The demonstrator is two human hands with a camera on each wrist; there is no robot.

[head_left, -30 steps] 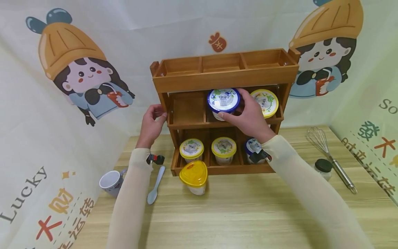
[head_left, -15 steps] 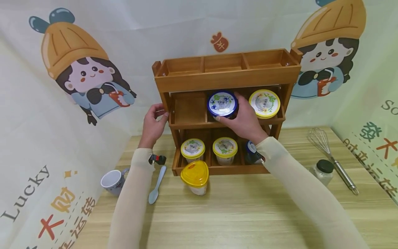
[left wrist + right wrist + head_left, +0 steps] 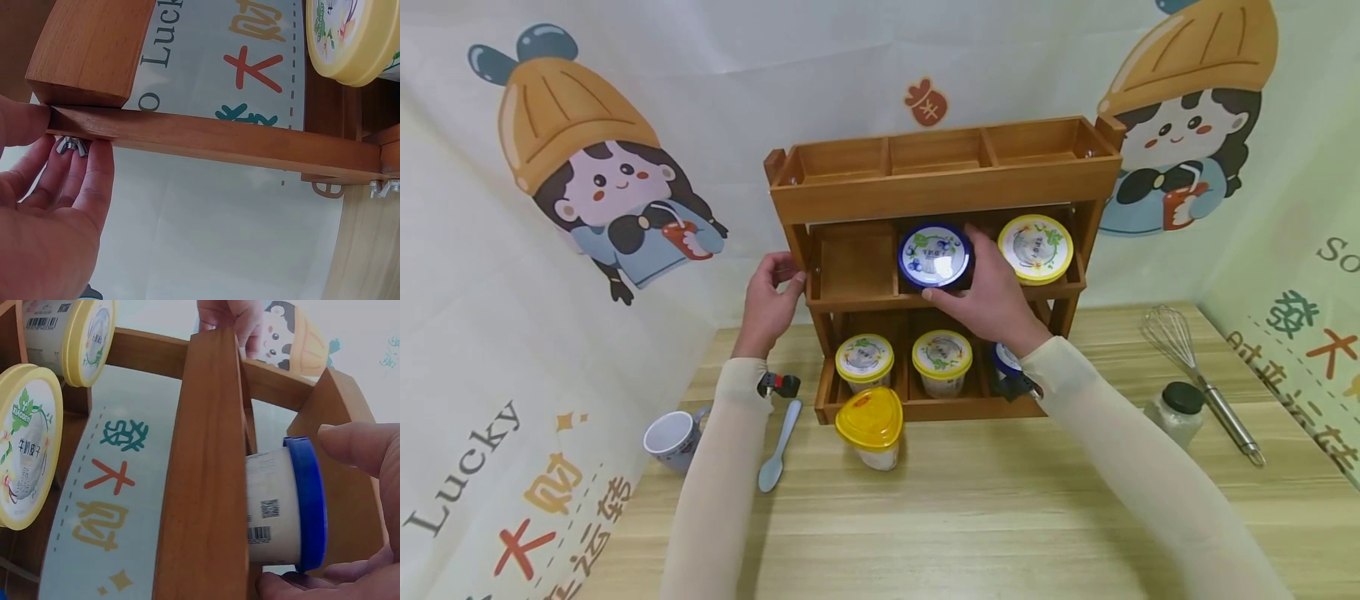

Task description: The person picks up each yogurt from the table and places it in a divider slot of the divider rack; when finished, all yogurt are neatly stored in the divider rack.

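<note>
A tub with a blue lid sits in the middle compartment of the wooden rack's second tier. Around its right side and front edge curl the fingers and thumb of my right hand; the right wrist view has the thumb tip close by the blue lid. My left hand pinches the left side post of the rack, thumb on one face and fingers on the other near a wing nut. To the right of the blue-lidded tub stands a yellow-lidded tub.
Two yellow-lidded tubs and a partly hidden blue-lidded one fill the bottom tier. A cup with a yellow rounded-triangle lid stands in front. Left lie a spoon and a mug; right, a jar and a whisk.
The blue-lidded tub has settled slightly down and back into the middle compartment, with my right hand around it. My left hand keeps its hold on the rack's post.
</note>
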